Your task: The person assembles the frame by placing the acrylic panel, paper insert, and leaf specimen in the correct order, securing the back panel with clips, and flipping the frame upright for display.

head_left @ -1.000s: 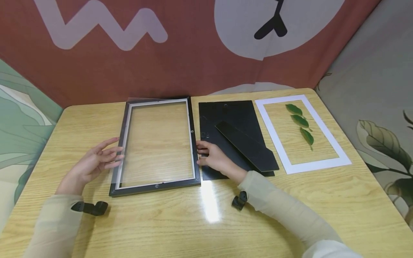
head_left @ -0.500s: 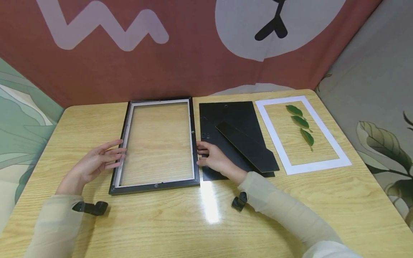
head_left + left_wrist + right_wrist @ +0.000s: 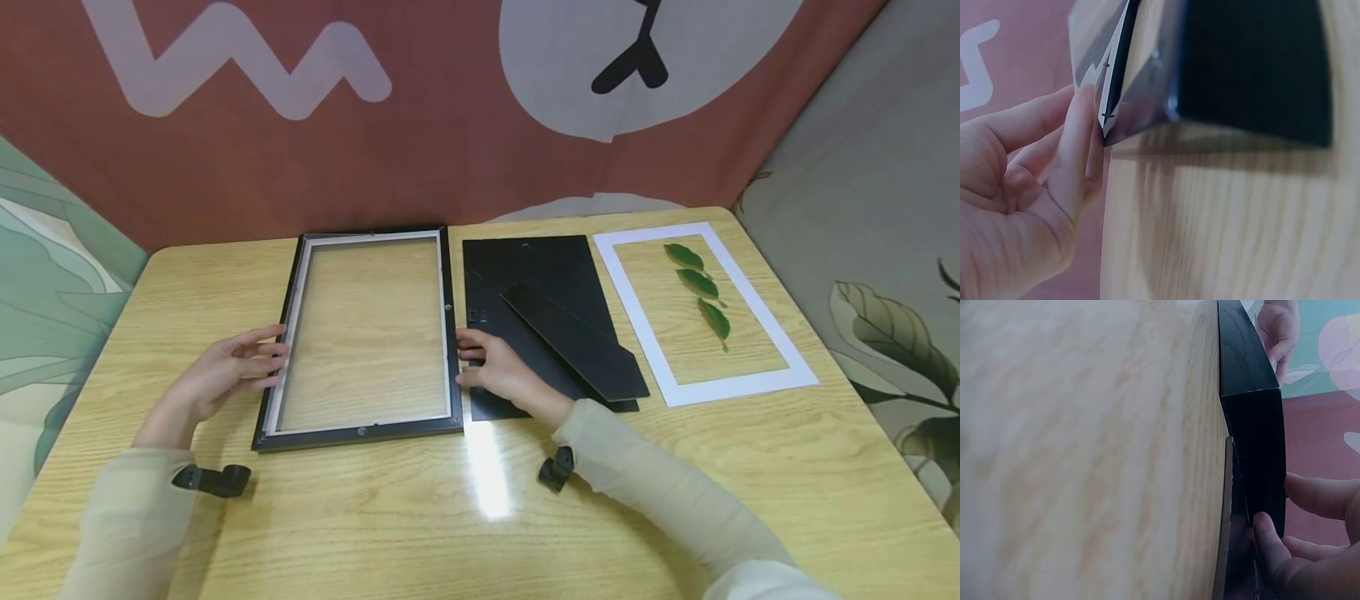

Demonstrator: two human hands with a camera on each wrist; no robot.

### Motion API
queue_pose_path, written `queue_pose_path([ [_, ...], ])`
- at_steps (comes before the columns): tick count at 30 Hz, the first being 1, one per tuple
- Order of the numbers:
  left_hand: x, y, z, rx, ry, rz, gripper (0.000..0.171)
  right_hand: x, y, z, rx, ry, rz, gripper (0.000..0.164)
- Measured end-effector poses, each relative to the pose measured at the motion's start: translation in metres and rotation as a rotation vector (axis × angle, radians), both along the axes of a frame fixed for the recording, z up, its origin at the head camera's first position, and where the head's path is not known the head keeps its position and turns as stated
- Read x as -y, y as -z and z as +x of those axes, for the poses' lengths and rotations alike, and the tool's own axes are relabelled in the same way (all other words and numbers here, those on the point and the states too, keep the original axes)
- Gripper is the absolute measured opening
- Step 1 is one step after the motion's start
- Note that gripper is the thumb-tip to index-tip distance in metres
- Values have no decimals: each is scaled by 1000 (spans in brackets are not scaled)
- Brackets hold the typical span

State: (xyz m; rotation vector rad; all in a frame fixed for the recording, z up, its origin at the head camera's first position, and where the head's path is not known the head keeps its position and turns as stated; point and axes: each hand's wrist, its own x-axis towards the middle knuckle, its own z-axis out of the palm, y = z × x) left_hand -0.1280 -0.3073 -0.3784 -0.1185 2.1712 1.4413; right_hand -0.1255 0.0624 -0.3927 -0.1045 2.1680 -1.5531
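Observation:
A black picture frame with a pale inner rim lies on the table. Over its opening sits a clear sheet, its left side visibly raised in the left wrist view. My left hand pinches that sheet's edge with its fingertips, at the frame's left side. Across from it, my right hand touches the frame's right side; in the right wrist view, fingertips rest against the black wood. Part of the contact is hidden behind the fingers.
Right of the frame lies a black backing board with a stand flap lying slantwise across it. A white paper mat is at the far right, with three green leaves inside its opening. A red printed cloth hangs behind the table.
The clear sheet, which stuck out past the frame's left and top edges, has shifted right and now lines up with the frame. My right hand has barely moved.

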Motion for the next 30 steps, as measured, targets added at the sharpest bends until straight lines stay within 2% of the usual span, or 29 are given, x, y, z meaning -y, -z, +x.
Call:
queue_pose_path([
  [15,-9,-3,-5,-45,-49,-133,55,-1,0,-1,-3,-4,8,69],
  [19,-5,5,-9,-62,-88,-159,59,-1,1,-1,-7,-6,12,69],
  [24,8,26,-16,-108,-125,-156,68,-2,2,-2,-5,-11,17,69],
  [26,7,26,-17,-119,-102,-177,67,-2,2,-2,-4,-13,15,69],
  [28,7,28,-17,-128,-110,-192,68,-2,3,-3,-8,-16,13,69],
  [30,-2,19,-14,-124,-90,-229,65,-3,3,-3,-6,-18,6,69],
])
